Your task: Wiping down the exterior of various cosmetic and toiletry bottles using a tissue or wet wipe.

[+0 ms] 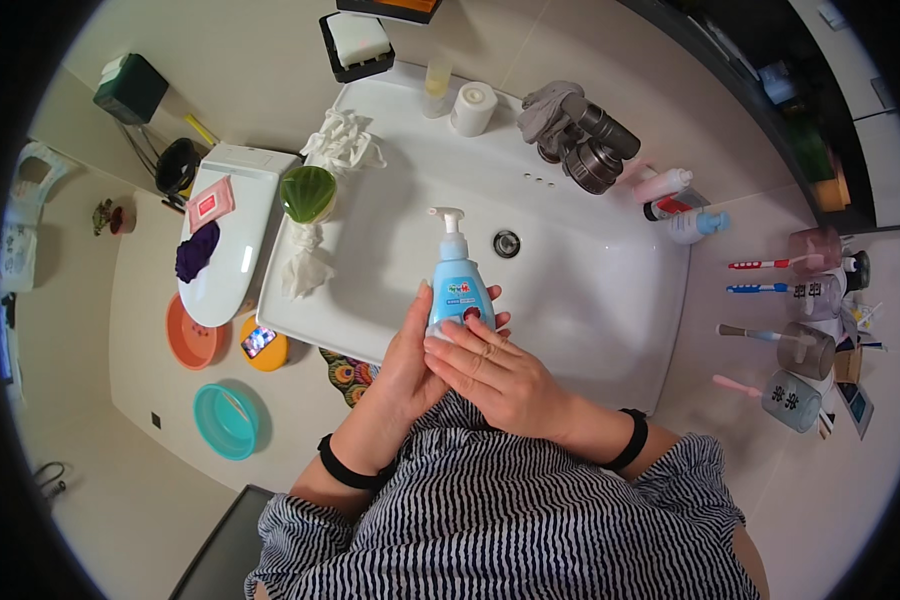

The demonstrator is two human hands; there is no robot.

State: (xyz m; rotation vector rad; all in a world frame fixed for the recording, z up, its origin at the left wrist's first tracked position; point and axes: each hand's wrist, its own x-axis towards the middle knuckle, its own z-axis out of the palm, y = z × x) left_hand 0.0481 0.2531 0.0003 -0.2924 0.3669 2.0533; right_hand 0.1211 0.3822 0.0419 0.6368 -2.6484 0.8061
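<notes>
A light-blue pump bottle (459,283) with a white pump head stands out in front of me, above the near part of the white washbasin (570,255). My left hand (412,356) holds the bottle from its left side and from behind, with fingertips showing at its right edge. The fingers of my right hand (495,371) lie flat across the lower front of the bottle, with some white stuff, maybe foam or a cloth, beside them. The bottle's base is hidden by my hands. Beyond the pump head is the metal drain (506,244).
A dark faucet (596,146) with a grey cloth (547,112) is at the basin's back. White netting (343,142), a green-topped container (307,193) and crumpled tissue (305,270) rest on the left rim. Bottles (664,184) stand at the right corner; cups with toothbrushes (810,352) are farther right.
</notes>
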